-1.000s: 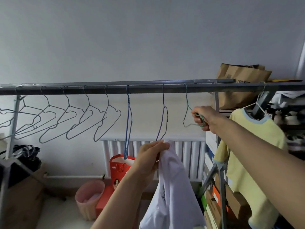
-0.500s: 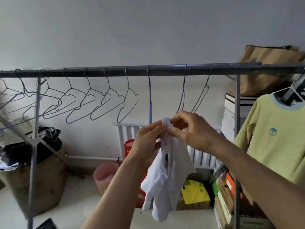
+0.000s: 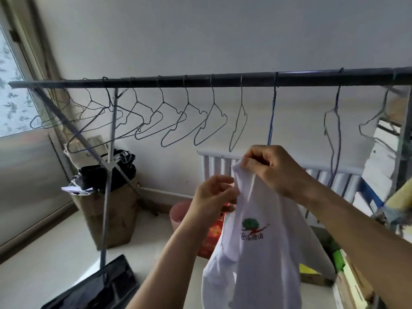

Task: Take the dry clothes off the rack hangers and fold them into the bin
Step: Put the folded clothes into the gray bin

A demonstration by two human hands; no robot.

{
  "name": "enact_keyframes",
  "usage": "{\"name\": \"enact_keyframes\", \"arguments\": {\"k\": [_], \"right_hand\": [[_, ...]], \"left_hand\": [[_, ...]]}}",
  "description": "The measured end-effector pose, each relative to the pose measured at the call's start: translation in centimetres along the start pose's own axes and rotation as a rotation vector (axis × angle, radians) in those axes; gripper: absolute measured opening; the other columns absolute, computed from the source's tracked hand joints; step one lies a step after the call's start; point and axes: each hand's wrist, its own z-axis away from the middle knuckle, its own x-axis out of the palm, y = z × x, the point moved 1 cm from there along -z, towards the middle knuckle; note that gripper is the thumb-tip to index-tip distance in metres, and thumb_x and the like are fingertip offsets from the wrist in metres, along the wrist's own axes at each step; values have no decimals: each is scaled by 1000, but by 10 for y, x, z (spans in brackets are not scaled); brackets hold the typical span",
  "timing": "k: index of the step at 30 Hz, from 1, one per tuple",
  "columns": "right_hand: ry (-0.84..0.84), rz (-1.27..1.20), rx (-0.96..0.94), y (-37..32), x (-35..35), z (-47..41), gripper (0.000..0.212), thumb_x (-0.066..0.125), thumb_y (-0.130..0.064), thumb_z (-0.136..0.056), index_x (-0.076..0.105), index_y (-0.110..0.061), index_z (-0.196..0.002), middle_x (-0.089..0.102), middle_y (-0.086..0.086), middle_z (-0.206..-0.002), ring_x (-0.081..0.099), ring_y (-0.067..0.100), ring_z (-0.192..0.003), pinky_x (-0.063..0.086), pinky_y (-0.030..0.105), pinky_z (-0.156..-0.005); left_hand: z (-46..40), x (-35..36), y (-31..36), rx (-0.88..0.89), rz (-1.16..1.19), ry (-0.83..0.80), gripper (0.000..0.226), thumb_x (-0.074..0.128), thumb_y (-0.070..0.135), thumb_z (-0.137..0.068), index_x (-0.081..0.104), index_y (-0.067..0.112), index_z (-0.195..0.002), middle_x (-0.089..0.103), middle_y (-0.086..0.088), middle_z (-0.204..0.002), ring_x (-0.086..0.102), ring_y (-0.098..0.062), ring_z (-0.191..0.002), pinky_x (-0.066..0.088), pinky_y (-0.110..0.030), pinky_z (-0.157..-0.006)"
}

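Observation:
A white T-shirt [image 3: 265,259] with a small green-and-red logo hangs in front of me, off its hanger. My right hand [image 3: 272,168] pinches its top edge, and my left hand [image 3: 214,195] grips the cloth just below and to the left. Above runs the dark rack bar [image 3: 200,80] with several bare wire hangers [image 3: 174,121] on it. A sliver of a yellow garment [image 3: 399,199] shows at the right edge. A dark bin corner [image 3: 100,286] lies at the lower left on the floor.
A brown paper bag [image 3: 111,215] stuffed with dark items stands by the rack's slanted leg [image 3: 107,210]. A pink waste basket [image 3: 178,214], a red box and a white radiator [image 3: 334,175] sit behind the shirt. Stacked boxes fill the right side; a window is at left.
The view swung left and down. Both hands stay on the white T-shirt; the right hand shifted along its top edge and the shirt now hangs more spread out, logo showing.

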Motion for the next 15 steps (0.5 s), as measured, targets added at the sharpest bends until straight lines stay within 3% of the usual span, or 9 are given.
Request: {"name": "enact_keyframes", "arguments": {"k": [3,8,11,13,15], "right_hand": [[-41,-25,-19,-16,12,-7,17,57,-24,-97,68,-22,-85,66,4,-83,62,19,-82,53,34,-74],[-30,-59,-49,-32,8,-13,18,58,-24,-96,71,-24,-83,68,-5,-80,63,8,-77,48,21,-72],[-9,-63,-35,-30,-4,-16,20,58,-21,-96,69,-21,-80,66,-11,-74,60,0,-72,44,16,-69],[5,-60,-9,-24,-10,-16,20,59,-20,-96,69,-20,-79,66,-13,-72,58,-1,-70,43,17,-70],[15,-49,26,-17,-12,-16,19,60,-20,-95,69,-19,-78,66,-11,-72,58,0,-70,43,19,-70]], "left_hand": [[1,-26,-22,-68,-239,66,16,75,20,-83,66,17,-96,62,0,-75,58,-8,-65,48,-18,-58],[3,-86,-55,-109,-455,133,12,68,13,-79,66,18,-69,59,6,-63,51,-13,-64,39,-25,-60],[4,-130,-49,-61,-434,211,15,71,7,-83,75,20,-76,70,2,-69,58,-7,-63,45,-22,-60],[1,-154,-35,-7,-427,229,2,77,10,-81,77,12,-82,73,-11,-76,61,-11,-66,47,-25,-65],[0,-169,-15,42,-428,195,8,78,12,-80,76,5,-82,71,-11,-73,59,-12,-66,46,-24,-64]]}}
